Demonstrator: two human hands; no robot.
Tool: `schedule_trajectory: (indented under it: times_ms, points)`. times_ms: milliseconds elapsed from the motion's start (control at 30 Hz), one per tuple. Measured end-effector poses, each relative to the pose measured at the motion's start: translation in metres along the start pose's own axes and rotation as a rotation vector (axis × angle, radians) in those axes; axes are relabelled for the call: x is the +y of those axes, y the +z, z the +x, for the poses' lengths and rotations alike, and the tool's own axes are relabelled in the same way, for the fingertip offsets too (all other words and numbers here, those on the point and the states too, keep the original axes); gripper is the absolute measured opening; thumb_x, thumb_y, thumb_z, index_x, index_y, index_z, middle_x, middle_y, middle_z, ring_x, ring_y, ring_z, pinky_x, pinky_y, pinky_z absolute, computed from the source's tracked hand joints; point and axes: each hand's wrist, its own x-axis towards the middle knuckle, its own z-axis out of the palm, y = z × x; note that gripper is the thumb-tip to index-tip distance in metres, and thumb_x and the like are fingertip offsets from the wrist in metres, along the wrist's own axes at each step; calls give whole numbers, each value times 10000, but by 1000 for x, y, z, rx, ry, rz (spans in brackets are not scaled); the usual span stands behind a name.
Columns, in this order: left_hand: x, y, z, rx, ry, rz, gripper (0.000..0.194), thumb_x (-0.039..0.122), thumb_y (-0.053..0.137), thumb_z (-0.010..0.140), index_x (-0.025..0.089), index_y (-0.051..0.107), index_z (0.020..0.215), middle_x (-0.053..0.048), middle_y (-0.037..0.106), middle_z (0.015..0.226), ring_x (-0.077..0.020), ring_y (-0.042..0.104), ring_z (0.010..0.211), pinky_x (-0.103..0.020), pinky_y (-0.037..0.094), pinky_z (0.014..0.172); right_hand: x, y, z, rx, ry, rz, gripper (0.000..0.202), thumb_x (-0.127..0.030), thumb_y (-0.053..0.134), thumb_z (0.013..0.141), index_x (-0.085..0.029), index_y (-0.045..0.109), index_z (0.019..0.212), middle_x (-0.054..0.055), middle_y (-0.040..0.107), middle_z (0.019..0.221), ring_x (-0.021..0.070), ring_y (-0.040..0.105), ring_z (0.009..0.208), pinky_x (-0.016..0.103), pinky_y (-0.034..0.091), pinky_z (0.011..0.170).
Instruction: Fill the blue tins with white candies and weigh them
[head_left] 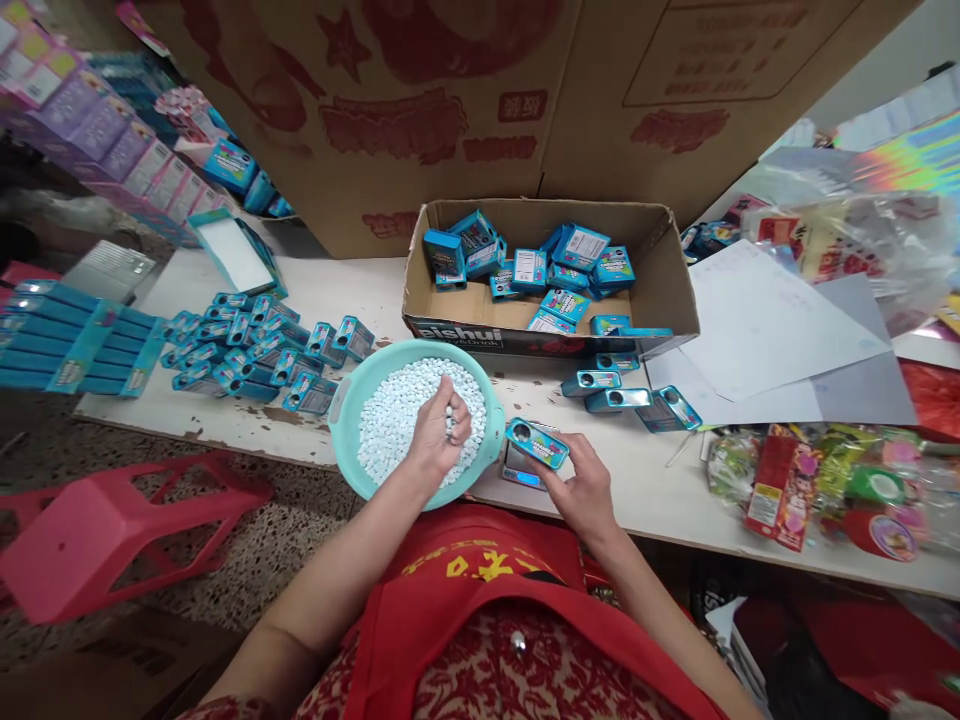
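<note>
A round mint-green basin (343, 440) holds a heap of small white candies (390, 420). Over the heap my left hand (441, 430) is closed, with some of the candies showing between its curled fingers. My right hand (581, 485) grips a small blue candy box (538, 444) by its side, just right of the basin. The top of this box faces up and has a dark round opening. Below the box lies a small digital scale (523, 478) with a lit blue display; whether the box touches it I cannot tell.
Behind the basin stands an open cardboard carton (551, 342) with several blue boxes inside. More blue boxes (255, 345) crowd the table (300, 430) at left, others (619, 385) at right. Paper sheets (780, 320) and wrapped sweets (825, 490) lie far right. A red stool (97, 530) stands left.
</note>
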Motion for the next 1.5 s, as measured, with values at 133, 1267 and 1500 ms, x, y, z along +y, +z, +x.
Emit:
schedule_trajectory:
  times_ms: [133,1267,1500]
  points:
    - [-1,27,-18,-57,295,57,478,518,696,707,166,415,547,60,398,462,-46,391,376,-174,293,375,-36,9,13,-120,-101,-50,252,-379,595,848,-200,583,1025,69,628,883,224,583,825,330,463,697]
    - [18,34,1,61,389,150,476,510,680,734,173,384,575,74,305,478,-29,290,386,-164,238,368,-31,28,25,-82,-6,92,244,-355,617,839,-218,585,1038,59,641,926,216,603,855,322,487,708]
    - [-1,44,-1,100,437,144,470,515,681,729,174,386,598,73,311,502,-35,314,418,-163,248,392,-37,37,31,-116,-15,12,256,-364,617,830,-201,593,1025,75,642,904,235,593,838,346,487,714]
